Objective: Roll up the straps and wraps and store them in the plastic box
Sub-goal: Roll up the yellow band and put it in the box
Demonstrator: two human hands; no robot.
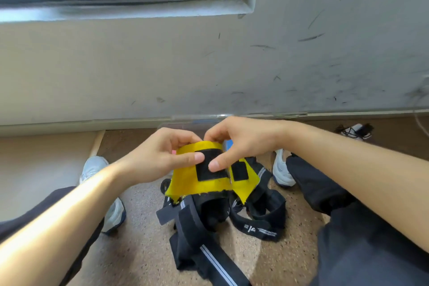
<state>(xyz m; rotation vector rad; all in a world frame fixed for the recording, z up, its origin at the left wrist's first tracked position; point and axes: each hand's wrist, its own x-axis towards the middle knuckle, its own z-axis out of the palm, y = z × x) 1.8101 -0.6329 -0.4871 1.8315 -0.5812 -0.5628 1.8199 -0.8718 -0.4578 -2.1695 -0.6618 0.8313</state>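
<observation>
A yellow wrap (188,181) with black hook-and-loop patches is held up in front of me, its top end curled over. My left hand (160,153) pinches its left upper edge, thumb on the black patch. My right hand (239,141) pinches the curled top from the right, thumb also on the patch. Below it, a heap of black straps and wraps (209,227) with white stripes lies on the speckled floor. The clear plastic box (197,123) stands behind my hands against the wall, mostly hidden.
I sit on the floor with my legs in dark trousers on both sides and white shoes (282,167) near the heap. A wall with a baseboard runs close ahead. A dark cable and a white item (355,131) lie at the far right.
</observation>
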